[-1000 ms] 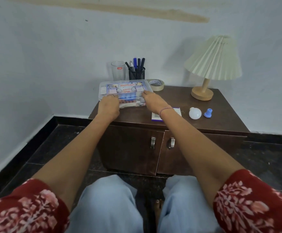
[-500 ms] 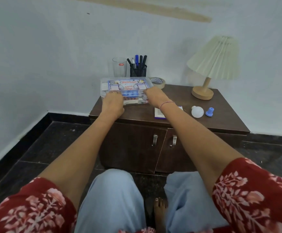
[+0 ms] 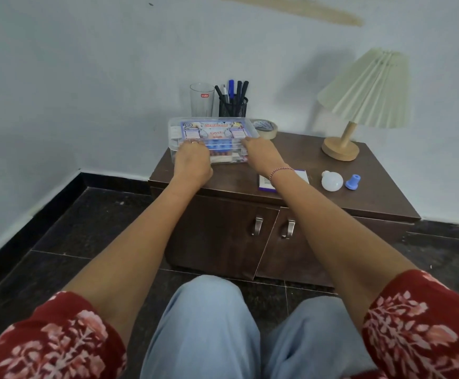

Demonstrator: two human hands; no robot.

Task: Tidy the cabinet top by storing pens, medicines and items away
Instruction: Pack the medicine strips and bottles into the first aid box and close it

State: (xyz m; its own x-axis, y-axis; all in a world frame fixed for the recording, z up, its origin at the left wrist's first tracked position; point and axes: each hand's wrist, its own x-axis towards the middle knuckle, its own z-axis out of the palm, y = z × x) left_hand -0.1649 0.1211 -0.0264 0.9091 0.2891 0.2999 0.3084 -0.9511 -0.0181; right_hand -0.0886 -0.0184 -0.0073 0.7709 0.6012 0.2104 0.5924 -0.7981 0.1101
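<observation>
Past the pale-blue knees (image 3: 209, 310), two closed cabinet doors (image 3: 223, 236) sit under the tabletop (image 3: 307, 154). At its front edge lies a white-and-purple carton (image 3: 264, 184), partly hidden by the right wrist, with a white bulb (image 3: 331, 181) and blue cap (image 3: 353, 181) just beside it. The left hand (image 3: 192, 162) and right hand (image 3: 261, 154), held apart, grip the front edge of the clear first-aid box (image 3: 212, 129) at the tabletop's back left. Behind it stand a tape roll (image 3: 266, 128), mesh pen holder (image 3: 233, 107) and glass (image 3: 201, 101). A lamp (image 3: 365, 105) stands at the far right.

Dark brown cabinet (image 3: 305, 160), red floral sleeve (image 3: 425, 324), cream lampshade (image 3: 367, 88)
</observation>
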